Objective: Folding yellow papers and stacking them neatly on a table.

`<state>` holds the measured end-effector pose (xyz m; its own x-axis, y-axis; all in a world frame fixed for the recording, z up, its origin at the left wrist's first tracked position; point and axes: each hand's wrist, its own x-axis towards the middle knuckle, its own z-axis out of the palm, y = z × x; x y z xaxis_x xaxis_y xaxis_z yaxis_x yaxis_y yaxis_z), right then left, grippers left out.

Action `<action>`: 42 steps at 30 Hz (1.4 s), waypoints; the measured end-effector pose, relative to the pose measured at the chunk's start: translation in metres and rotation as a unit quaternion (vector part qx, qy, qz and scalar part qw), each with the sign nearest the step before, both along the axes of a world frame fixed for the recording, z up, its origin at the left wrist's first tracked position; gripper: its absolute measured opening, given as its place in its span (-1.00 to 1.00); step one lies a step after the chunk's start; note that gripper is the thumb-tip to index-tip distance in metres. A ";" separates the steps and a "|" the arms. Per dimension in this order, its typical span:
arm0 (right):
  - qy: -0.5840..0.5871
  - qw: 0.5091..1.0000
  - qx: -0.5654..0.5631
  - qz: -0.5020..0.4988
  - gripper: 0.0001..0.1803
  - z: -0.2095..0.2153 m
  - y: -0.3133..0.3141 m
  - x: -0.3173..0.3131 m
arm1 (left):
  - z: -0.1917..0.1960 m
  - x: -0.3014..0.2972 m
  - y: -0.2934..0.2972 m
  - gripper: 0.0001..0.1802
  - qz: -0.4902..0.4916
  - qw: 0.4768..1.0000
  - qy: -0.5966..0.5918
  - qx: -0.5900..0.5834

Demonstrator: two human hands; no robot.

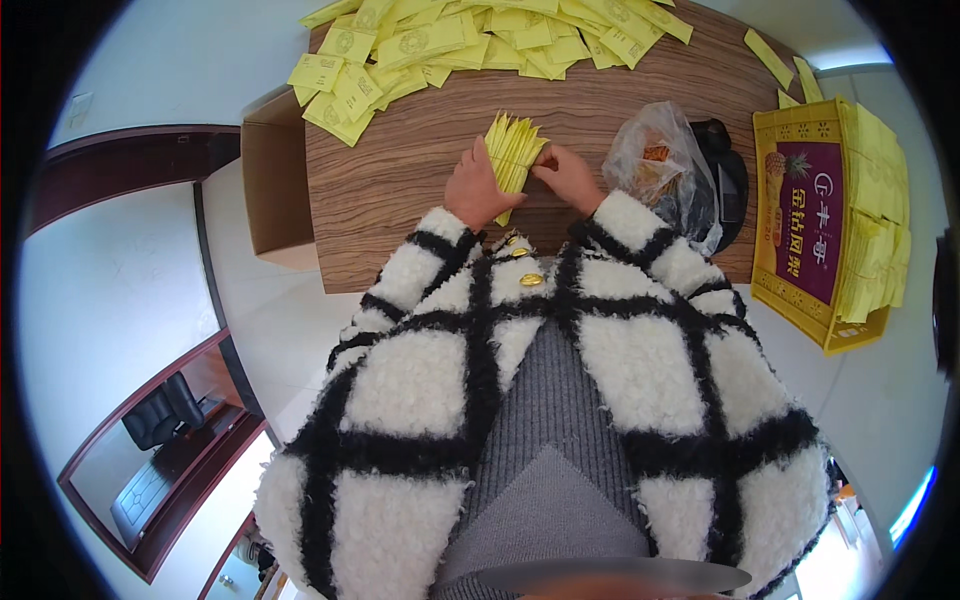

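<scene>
A fanned stack of yellow paper slips (513, 150) stands on edge on the wooden table (400, 170). My left hand (478, 187) grips the stack from its left side. At the stack's right edge, my right hand (570, 175) pinches the slips with its fingertips. Both hands stay close together near the table's front edge. My sleeves are fluffy white with black stripes.
A big loose pile of yellow slips (470, 40) covers the far side of the table. A clear plastic bag (660, 165) with something orange lies to the right, beside a black object (725, 175). A yellow box (825, 225) holds more slips. A cardboard box (272, 180) stands left.
</scene>
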<state>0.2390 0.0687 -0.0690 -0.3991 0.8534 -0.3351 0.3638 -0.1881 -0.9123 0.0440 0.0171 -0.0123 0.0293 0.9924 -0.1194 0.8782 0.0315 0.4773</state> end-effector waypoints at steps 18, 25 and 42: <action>-0.153 0.926 0.341 0.057 -0.85 0.029 -0.013 -0.028 | -0.031 -0.022 0.002 -0.17 0.032 0.999 -0.038 -0.004; -0.093 0.955 0.273 0.066 -0.87 0.028 -0.016 -0.014 | -0.030 -0.025 0.000 -0.16 0.027 0.996 -0.076 -0.047; -0.005 0.917 0.391 0.083 -0.84 0.035 0.046 -0.008 | -0.015 -0.031 0.009 0.02 -0.001 0.991 -0.112 -0.071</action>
